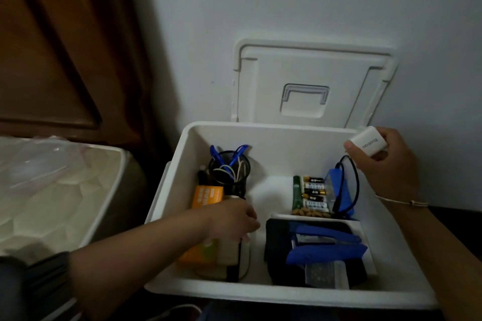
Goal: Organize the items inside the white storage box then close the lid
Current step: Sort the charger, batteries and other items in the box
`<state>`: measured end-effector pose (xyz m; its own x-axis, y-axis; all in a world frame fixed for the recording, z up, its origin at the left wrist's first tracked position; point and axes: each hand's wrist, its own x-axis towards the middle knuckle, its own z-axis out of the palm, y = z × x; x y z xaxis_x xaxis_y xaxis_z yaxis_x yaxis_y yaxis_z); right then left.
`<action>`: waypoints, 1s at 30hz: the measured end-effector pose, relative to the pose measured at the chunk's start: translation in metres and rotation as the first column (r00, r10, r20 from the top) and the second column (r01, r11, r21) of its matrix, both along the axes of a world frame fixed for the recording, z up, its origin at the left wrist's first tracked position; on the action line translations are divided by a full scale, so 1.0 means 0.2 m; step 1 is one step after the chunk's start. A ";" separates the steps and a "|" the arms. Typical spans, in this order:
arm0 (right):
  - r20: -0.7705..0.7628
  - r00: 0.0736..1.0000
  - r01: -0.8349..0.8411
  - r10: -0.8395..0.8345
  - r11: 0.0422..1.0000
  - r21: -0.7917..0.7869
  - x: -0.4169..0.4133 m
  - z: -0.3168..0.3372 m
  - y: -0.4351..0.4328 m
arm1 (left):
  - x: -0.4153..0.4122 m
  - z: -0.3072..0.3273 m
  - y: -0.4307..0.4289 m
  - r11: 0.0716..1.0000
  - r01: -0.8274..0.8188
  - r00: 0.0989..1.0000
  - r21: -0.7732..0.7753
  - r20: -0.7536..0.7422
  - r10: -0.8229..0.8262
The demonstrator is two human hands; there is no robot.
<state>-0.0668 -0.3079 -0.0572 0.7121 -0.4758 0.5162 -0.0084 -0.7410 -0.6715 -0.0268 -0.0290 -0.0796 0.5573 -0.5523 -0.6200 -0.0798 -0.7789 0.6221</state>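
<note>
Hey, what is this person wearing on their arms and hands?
Both forearms are bare, with no gloves or rings that I can make out. The right hand has a thin, light cord bracelet at the wrist. The left hand has nothing on its wrist; a dark sleeve bunches near the elbow.

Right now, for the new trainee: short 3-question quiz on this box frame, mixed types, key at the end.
1. True or false: the lid of the white storage box is shut.
2. What does the right hand hold? A) a battery B) a white charger block C) a blue pen
3. Fill in: the blue pens stand in a black mesh ____ at the box's back left.

Key
1. False. It stands open, leaning on the wall behind the box.
2. B. It is held above the box's right back corner, while the left hand is down inside on the left by the orange packet.
3. cup.
</note>
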 end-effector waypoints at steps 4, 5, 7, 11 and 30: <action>0.001 1.000 0.013 -0.013 1.000 0.001 0.01 -0.02 0.00 | -0.11 -0.02 -0.08 0.983 -0.183 0.919 0.013 -0.354 0.175; 0.001 1.000 0.017 -0.017 1.000 0.003 0.01 -0.02 0.00 | -0.13 -0.01 -0.11 0.976 -0.219 0.889 0.018 -0.409 0.207; 0.004 1.000 0.008 -0.008 1.000 -0.007 0.01 -0.03 0.02 | -0.15 -0.02 -0.16 0.971 -0.237 0.870 0.012 -0.442 0.218; -0.013 0.999 -0.040 0.040 0.999 0.002 0.02 -0.02 0.04 | -0.16 -0.05 -0.21 0.972 -0.231 0.886 -0.037 -0.421 0.194; -0.048 0.998 -0.040 0.039 0.999 -0.020 0.00 -0.01 0.03 | 0.02 -0.11 -0.02 0.763 0.602 0.675 0.236 0.360 -0.644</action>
